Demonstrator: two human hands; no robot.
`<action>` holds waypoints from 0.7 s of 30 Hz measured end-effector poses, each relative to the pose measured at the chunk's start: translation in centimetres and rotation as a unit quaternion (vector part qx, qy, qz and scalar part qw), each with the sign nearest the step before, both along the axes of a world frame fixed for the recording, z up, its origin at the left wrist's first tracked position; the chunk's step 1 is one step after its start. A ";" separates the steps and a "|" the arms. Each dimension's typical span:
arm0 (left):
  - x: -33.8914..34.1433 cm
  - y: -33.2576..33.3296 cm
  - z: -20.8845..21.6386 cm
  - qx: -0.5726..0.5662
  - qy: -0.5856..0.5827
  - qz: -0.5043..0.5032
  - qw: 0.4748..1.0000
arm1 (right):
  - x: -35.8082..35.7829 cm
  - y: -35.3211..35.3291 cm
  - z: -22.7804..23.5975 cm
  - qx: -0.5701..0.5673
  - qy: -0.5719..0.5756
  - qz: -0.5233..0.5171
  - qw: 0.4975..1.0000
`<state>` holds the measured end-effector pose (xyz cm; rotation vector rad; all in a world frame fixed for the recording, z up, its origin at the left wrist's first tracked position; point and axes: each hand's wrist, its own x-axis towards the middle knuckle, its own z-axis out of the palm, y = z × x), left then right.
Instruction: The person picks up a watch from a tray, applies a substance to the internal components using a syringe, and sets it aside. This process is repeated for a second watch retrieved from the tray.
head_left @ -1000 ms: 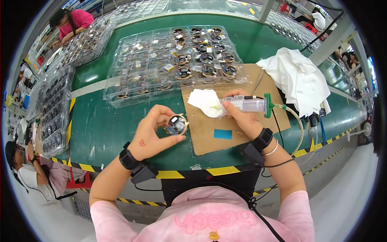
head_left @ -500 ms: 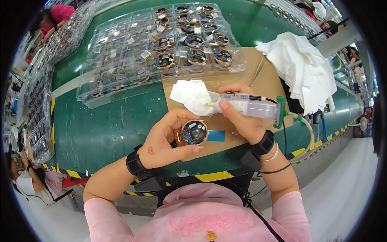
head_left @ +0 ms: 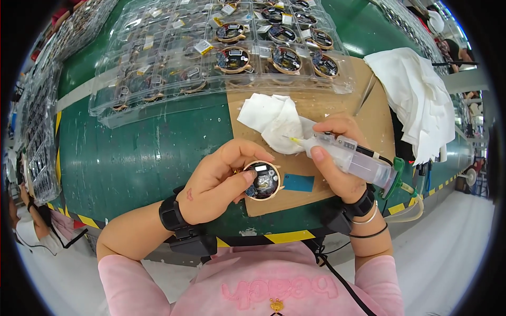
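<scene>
Up close, our left hand (head_left: 219, 181) pinches round gold-rimmed module (head_left: 262, 180) face-up over cardboard mat (head_left: 377, 113), steadying it for nozzle. Right hand (head_left: 337, 163) grips glue syringe (head_left: 350, 157), tip resting toward crumpled wipe (head_left: 271, 121). Beyond, clear trays (head_left: 158, 79) hold more modules within reach.

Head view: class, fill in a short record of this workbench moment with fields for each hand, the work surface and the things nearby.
left hand: left hand holds a round gold-rimmed part with a circuit board inside
right hand: right hand grips a clear syringe dispenser, needle tip pointing left, short of the part
surface: brown cardboard sheet on a green table
nearby: crumpled white wipe; clear trays of similar round parts; stack of white cloths
</scene>
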<state>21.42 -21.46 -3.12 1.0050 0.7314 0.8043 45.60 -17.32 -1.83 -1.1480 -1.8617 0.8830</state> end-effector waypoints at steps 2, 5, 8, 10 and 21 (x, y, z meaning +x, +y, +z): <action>0.0 0.0 0.2 0.001 0.018 -0.001 1.000 | 0.0 0.2 -0.1 0.032 -0.001 0.009 0.999; 0.0 0.0 0.1 0.013 0.029 -0.004 0.999 | 0.0 0.2 -0.1 0.036 -0.004 0.012 0.999; 0.0 -0.1 -0.2 0.035 0.033 -0.007 0.999 | 0.0 0.2 -0.1 0.037 -0.001 0.012 0.999; -0.1 -0.1 -0.3 0.046 0.027 -0.011 0.999 | 0.1 0.0 -0.1 0.034 0.005 0.009 0.999; 1.2 -0.3 -1.2 0.150 0.071 -0.004 0.986 | 0.7 -1.1 -0.4 0.011 0.222 0.009 0.975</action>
